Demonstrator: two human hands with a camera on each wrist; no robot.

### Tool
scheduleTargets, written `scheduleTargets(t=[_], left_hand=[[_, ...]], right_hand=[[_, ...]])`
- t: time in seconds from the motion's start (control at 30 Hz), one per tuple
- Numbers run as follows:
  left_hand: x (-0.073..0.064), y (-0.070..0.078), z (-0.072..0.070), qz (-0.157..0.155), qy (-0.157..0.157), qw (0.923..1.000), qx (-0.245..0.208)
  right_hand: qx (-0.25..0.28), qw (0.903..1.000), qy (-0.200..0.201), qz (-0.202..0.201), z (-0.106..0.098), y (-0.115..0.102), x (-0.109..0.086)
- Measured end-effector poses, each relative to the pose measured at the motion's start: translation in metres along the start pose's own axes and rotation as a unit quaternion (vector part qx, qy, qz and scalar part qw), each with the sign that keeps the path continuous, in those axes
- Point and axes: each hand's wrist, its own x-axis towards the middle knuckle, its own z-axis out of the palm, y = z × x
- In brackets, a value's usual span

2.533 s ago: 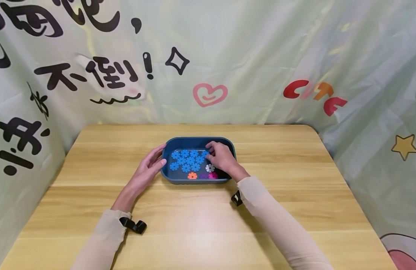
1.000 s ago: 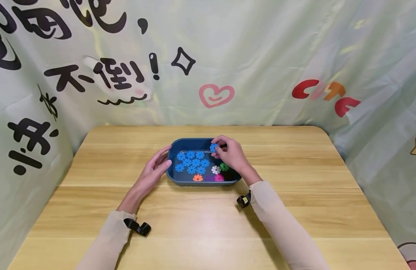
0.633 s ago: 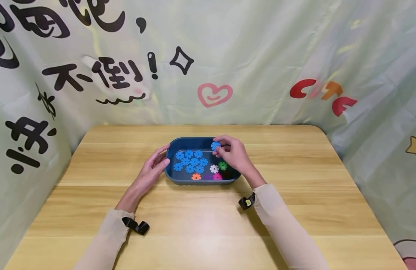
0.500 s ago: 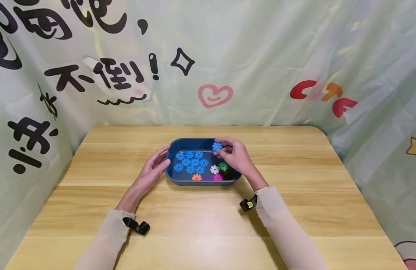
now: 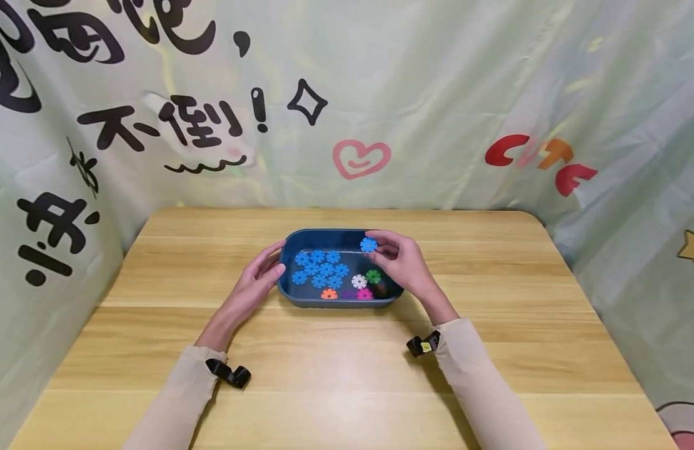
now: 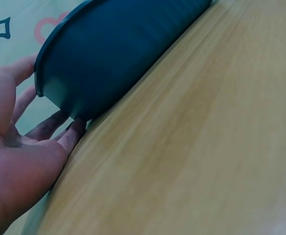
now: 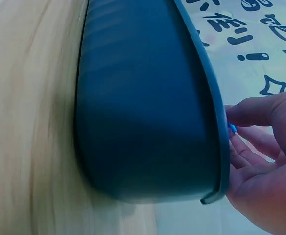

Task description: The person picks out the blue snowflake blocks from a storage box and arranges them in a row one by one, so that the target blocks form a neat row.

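In the head view, my right hand (image 5: 402, 262) pinches a blue snowflake disc (image 5: 369, 244) between thumb and fingertips, over the back right of a dark blue plastic tray (image 5: 338, 304). A sliver of that disc shows past the tray's rim in the right wrist view. My left hand (image 5: 253, 281) rests against the tray's left end, thumb and fingers spread and touching the rim and outer wall (image 6: 108, 54). Several more blue snowflake discs (image 5: 326, 270) lie clustered on the tray's left half. A white disc (image 5: 359, 282) and a green disc (image 5: 373, 276) lie at the right.
Along the tray's near wall lie an orange disc (image 5: 329, 294), a purple disc (image 5: 349, 294) and a magenta disc (image 5: 365, 294). The tray stands on a wood-grain table (image 5: 336, 369). Behind the table hangs a printed pale green curtain (image 5: 431, 81).
My right hand has picked a blue disc out of the right of the cluster, raised it and drawn it rightward, uncovering the green disc. My left hand stays at the tray's end.
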Motion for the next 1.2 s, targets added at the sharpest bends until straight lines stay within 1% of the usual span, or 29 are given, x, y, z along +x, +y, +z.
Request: scheduleTargets(t=[0.13, 0.3, 0.57, 0.77, 0.87, 1.03, 1.13, 1.2], left_hand=[[0.001, -0.001, 0.000, 0.001, 0.003, 1.0000, 0.005], [0.000, -0.002, 0.002, -0.004, 0.008, 0.9998, 0.016], [-0.001, -0.001, 0.004, 0.009, 0.014, 0.9996, 0.024], [-0.003, -0.002, 0.004, 0.018, 0.014, 0.9997, 0.011], [-0.005, -0.004, 0.004, 0.014, 0.017, 0.9997, 0.006], [-0.006, -0.004, 0.004, 0.010, 0.010, 0.9999, 0.006], [-0.004, -0.003, 0.004, 0.014, 0.008, 0.9998, 0.006], [-0.003, -0.002, 0.003, 0.018, 0.007, 0.9998, 0.006]], right_hand=[[0.013, 0.9999, 0.005, -0.002, -0.006, 0.002, -0.004], [0.016, 0.9995, 0.027, 0.003, -0.015, 0.002, -0.011], [0.018, 0.9984, 0.054, 0.001, -0.031, 0.008, -0.017], [0.023, 0.9977, 0.064, 0.005, -0.038, 0.014, -0.018], [0.024, 0.9977, 0.063, 0.013, -0.041, 0.019, -0.019], [0.029, 0.9965, 0.073, 0.029, -0.045, 0.025, -0.020], [0.034, 0.9958, 0.080, 0.029, -0.048, 0.024, -0.019], [0.034, 0.9958, 0.080, 0.027, -0.050, 0.016, -0.019]])
